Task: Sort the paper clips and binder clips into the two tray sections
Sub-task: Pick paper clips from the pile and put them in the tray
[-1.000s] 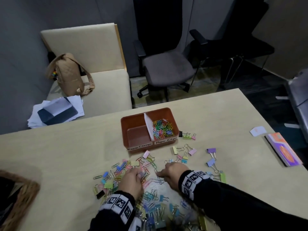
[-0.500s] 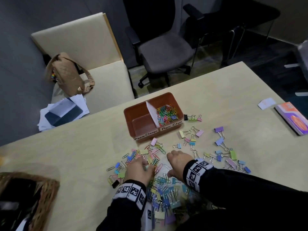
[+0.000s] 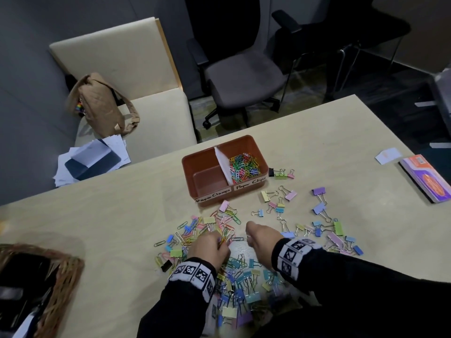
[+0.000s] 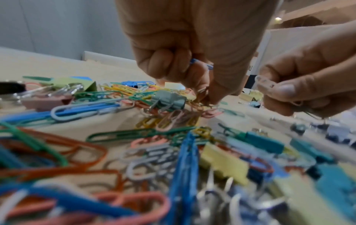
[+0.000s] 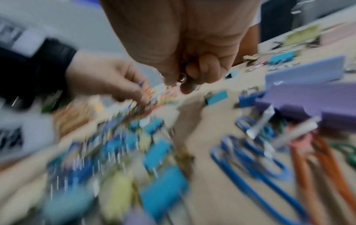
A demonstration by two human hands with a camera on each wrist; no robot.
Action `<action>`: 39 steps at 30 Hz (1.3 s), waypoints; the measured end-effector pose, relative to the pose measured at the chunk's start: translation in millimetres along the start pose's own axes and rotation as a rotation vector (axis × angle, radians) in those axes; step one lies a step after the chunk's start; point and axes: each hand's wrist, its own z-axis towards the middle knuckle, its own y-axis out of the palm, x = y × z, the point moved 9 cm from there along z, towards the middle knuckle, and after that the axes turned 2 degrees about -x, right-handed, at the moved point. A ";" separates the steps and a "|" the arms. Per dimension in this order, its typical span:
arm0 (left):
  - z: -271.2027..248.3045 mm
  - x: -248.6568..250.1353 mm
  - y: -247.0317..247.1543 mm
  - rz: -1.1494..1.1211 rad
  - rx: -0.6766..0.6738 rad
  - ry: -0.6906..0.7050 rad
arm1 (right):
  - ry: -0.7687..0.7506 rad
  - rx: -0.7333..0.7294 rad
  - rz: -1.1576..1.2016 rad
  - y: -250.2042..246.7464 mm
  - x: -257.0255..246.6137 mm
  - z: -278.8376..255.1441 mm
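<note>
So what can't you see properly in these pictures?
- What the right hand holds: the head view shows only its back, the right wrist view is smeared by motion blur.
- How many paper clips the left hand grips: curled fingers cover them.
- The binder clips nearest the person: sleeves hide some.
- The wicker basket: cut off by the head view's left edge.

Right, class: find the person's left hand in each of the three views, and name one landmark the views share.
Head view: left hand low and left of centre, fingers in the paper clips.
Left wrist view: it hangs from the top centre, pinching clips.
Right wrist view: it is at mid left, blurred.
Shared landmark: the right hand, beside it in every view.
</note>
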 end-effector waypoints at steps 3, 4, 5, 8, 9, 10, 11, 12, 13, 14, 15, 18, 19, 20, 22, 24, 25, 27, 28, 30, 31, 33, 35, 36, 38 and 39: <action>1.0 0.7 1.5 -0.286 -0.056 -0.020 | 0.104 0.045 0.426 -15.7 13.4 4.6; 0.8 3.1 1.5 -0.388 -0.084 -0.030 | 0.122 0.037 0.561 -18.7 15.0 6.6; -0.1 7.6 -0.3 -0.474 -0.109 -0.032 | 0.134 0.009 0.684 -21.7 14.7 8.8; 2.2 29.0 -15.9 -0.629 -0.136 0.009 | 0.164 -0.068 0.991 -34.9 9.5 15.4; 6.4 37.2 -23.0 -0.653 -0.132 0.025 | 0.176 -0.076 1.087 -42.0 6.8 16.5; 12.2 44.7 -30.5 -0.670 -0.127 0.038 | 0.183 -0.073 1.187 -49.6 4.8 19.0; 18.2 53.0 -38.8 -0.686 -0.122 0.046 | 0.186 -0.064 1.261 -59.3 2.1 20.1; 25.5 60.6 -47.5 -0.706 -0.113 0.051 | 0.179 -0.050 1.318 -70.0 -0.7 21.9; 33.0 67.0 -56.7 -0.725 -0.098 0.048 | 0.166 -0.039 1.344 -82.5 -4.2 23.1; 41.5 72.2 -65.7 -0.741 -0.082 0.035 | 0.154 -0.020 1.364 -94.8 -5.8 26.3; 49.4 77.0 -75.6 -0.766 -0.063 0.014 | 0.151 0.015 1.378 -108.6 -6.6 28.9; 71.4 81.8 -93.1 -0.898 -0.019 -0.089 | 0.175 0.136 1.442 -140.3 -4.1 41.6; 78.9 80.5 -92.9 -0.950 -0.015 -0.119 | 0.179 0.155 1.463 -147.5 -4.3 45.2; 86.0 79.0 -91.1 -1.002 -0.018 -0.141 | 0.181 0.153 1.478 -151.9 -5.1 49.2; 95.5 74.4 -86.2 -1.058 -0.026 -0.155 | 0.194 0.120 1.476 -153.7 -6.0 53.1; 99.2 70.8 -81.9 -1.051 -0.038 -0.158 | 0.220 0.120 1.444 -152.4 -3.7 51.2; 98.8 69.6 -80.5 -1.054 -0.036 -0.161 | 0.225 0.133 1.419 -152.7 -2.6 48.8; 91.0 72.6 -78.9 -1.156 -0.047 -0.164 | 0.221 0.155 1.335 -153.3 -1.4 41.7; 86.3 74.1 -79.0 -1.186 -0.051 -0.149 | 0.202 0.166 1.272 -153.5 -1.3 38.3; 73.3 73.9 -83.9 -1.106 -0.031 -0.092 | 0.131 0.209 1.118 -151.9 -0.2 30.2; 65.9 71.7 -85.3 -1.043 -0.020 -0.054 | 0.091 0.228 1.029 -148.6 1.3 25.3; 50.6 62.2 -82.7 -0.910 -0.007 0.009 | 0.026 0.225 0.827 -131.0 2.7 17.8; 36.1 45.5 -74.9 -0.764 0.016 0.036 | -0.028 0.166 0.549 -104.1 -1.5 11.6; 29.0 35.9 -69.3 -0.675 0.028 0.040 | -0.057 0.117 0.416 -86.6 -4.5 9.4; 13.6 14.4 -52.3 -0.540 0.020 0.027 | -0.126 -0.021 0.179 -49.0 -13.5 1.4; 5.3 3.5 -41.1 -0.506 0.000 0.020 | -0.165 -0.096 0.061 -29.8 -16.9 -3.2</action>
